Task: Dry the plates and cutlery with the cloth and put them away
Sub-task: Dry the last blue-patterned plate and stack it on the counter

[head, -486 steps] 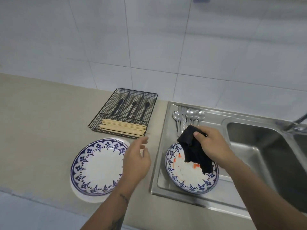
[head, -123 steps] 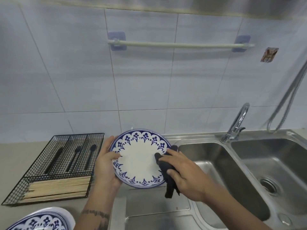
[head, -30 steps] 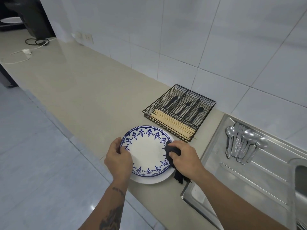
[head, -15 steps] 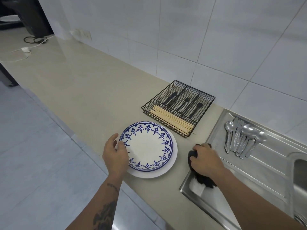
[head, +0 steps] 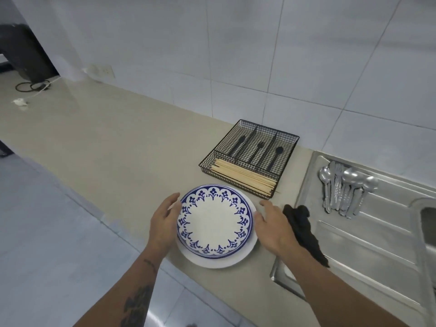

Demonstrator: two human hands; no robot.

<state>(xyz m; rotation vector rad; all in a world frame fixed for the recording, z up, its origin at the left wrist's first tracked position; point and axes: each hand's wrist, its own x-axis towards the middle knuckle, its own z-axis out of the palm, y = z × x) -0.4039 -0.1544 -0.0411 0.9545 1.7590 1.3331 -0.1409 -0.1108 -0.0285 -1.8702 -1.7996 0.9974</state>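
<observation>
Head view: right hand (head: 273, 228) has dropped cloth (head: 304, 230) on drainer, both hands now spread beside stacked plates (head: 214, 223); cutlery (head: 344, 187) next.

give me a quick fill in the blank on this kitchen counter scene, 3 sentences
1. The black cloth lies on the steel ____ of the sink, held by neither hand.
2. The blue-patterned plate sits on top of a plain ____ plate.
3. The wooden chopsticks lie in the black wire ____ beside the plates.

Missing words: drainboard; white; basket
</observation>
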